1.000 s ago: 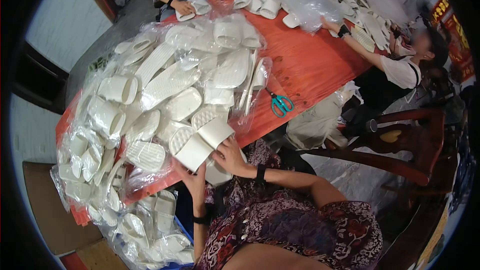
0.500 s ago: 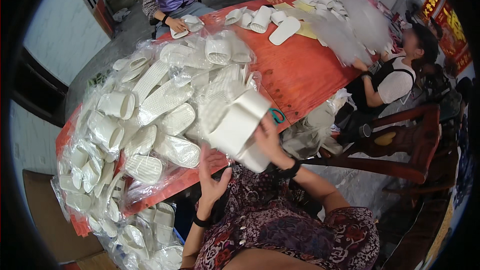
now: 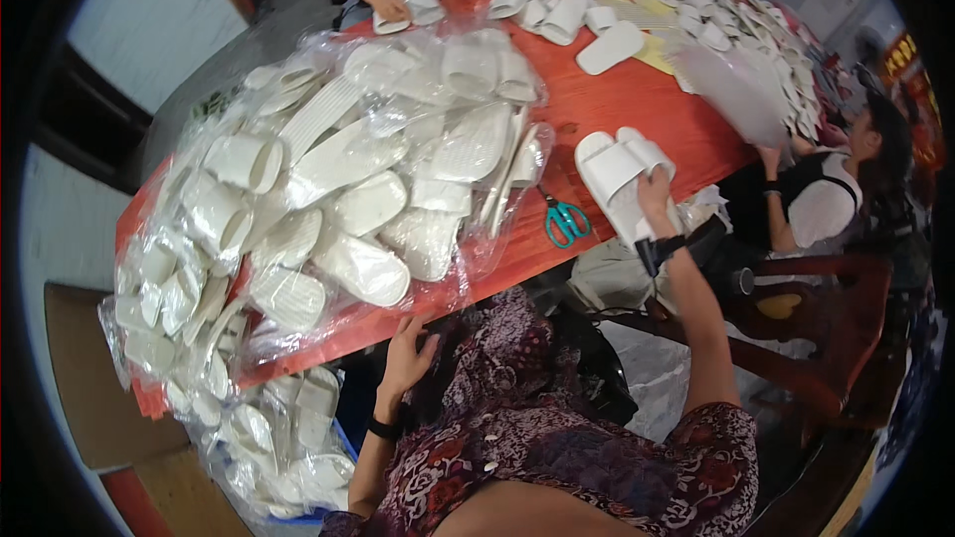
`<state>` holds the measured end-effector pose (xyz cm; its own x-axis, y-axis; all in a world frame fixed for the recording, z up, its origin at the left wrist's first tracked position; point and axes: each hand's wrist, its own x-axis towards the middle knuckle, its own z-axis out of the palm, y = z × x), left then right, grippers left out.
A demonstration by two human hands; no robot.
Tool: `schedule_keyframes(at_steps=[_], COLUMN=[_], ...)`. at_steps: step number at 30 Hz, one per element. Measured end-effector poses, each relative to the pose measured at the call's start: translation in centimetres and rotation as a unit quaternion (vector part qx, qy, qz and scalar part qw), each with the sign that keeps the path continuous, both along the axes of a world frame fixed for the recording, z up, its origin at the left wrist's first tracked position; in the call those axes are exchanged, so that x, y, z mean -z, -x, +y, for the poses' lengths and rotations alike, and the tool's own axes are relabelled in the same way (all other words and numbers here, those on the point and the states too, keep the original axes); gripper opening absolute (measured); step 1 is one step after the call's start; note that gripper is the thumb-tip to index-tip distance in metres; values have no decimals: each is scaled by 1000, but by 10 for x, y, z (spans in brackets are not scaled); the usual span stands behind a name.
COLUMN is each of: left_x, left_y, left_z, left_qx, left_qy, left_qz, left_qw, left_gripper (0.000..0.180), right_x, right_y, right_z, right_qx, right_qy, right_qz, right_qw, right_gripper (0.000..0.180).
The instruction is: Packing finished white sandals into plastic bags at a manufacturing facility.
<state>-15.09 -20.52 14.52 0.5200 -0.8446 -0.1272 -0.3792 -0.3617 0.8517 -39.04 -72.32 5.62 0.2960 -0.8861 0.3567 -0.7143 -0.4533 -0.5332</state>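
Observation:
A pair of white slide slippers (image 3: 607, 164) is in my right hand (image 3: 654, 201), whose fingers are closed round them at the right front part of the table. My left hand (image 3: 406, 356) is at the table's front edge with its fingers loosely apart and nothing in it. Scissors with teal handles (image 3: 567, 226) lie just left of the slippers. Beyond my left hand, a large heap of white slippers in clear plastic bags (image 3: 363, 268) covers the table's left side.
More bagged slippers (image 3: 298, 428) fill a blue container below the table's left front edge. Loose slippers (image 3: 567, 18) and yellow sheets (image 3: 657, 58) lie at the far side. One person's hand (image 3: 390, 6) touches slippers across the red table (image 3: 587, 99); another person (image 3: 821, 194) handles a plastic bag at right. A wooden chair (image 3: 831, 323) stands nearby.
My right hand has carried the slippers from beside the heap to the right, past the scissors. My left hand has dropped back and away from them. My view has shifted too.

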Motion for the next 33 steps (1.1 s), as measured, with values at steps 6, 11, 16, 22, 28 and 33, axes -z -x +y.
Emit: schedule_keyframes(at_steps=[6,11,16,22,28,33], left_x=[11,18,36,39,26,25], left_y=[-11,-10,-10,-11,-2,-2], left_z=[4,-2,5,5,2,8], left_qx=[-3,-2,11,46,28,19], left_qy=[-11,-20,-1,-11,-47,-59], left_qz=[-70,-9,-1,23,40,61], left_qw=[997,1000,1000,999,998,996], left_gripper=[41,40,42,44,44,46], right_x=[-12,-18,2,-9,-10,-3], right_y=[-30,-43,-41,-52,-61,-81], right_z=[-83,-51,45,36,-4,53], right_qx=[38,127,8,8,72,29], right_qy=[24,-38,-63,-112,-85,-58], right_qz=[72,101,232,224,176,83], right_qw=[996,986,971,968,978,994], right_gripper=[25,40,59,64,62,48])
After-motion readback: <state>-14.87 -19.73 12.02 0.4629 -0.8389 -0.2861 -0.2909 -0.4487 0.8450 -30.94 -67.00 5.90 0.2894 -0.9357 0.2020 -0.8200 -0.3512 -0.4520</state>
